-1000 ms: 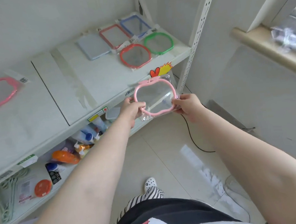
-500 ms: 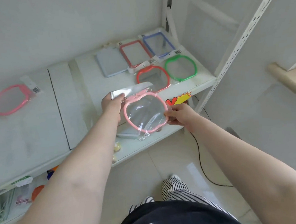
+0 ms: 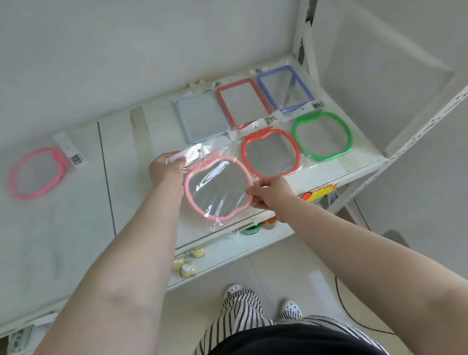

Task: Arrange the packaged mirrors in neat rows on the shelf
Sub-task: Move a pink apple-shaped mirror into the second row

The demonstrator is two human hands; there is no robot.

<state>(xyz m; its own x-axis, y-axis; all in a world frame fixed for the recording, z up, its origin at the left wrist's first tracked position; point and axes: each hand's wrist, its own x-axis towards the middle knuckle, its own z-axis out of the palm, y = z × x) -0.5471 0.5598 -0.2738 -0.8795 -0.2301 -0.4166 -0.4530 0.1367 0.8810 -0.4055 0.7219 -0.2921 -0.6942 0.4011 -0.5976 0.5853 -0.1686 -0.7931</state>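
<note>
A pink apple-shaped mirror [image 3: 217, 190] in a clear bag lies at the front of the white shelf [image 3: 128, 171], just left of a red apple-shaped mirror [image 3: 270, 153]. My left hand [image 3: 165, 170] grips the bag's top flap. My right hand [image 3: 272, 192] pinches the pink frame's right edge. A green apple-shaped mirror [image 3: 322, 136] sits furthest right in the front row. Behind them lie three rectangular mirrors: pale blue [image 3: 200, 117], red [image 3: 242, 104] and dark blue [image 3: 285, 89]. Another pink mirror [image 3: 37, 172] lies alone far left.
A white perforated upright [image 3: 434, 115] bounds the shelf on the right, and a wall stands behind it. A lower shelf [image 3: 235, 252] holds small yellow and orange items. A black cable [image 3: 344, 307] runs over the tiled floor by my feet.
Both hands carried the pink mirror from in front of the shelf edge up onto the shelf, beside the red apple-shaped mirror. The camera moved closer and higher.
</note>
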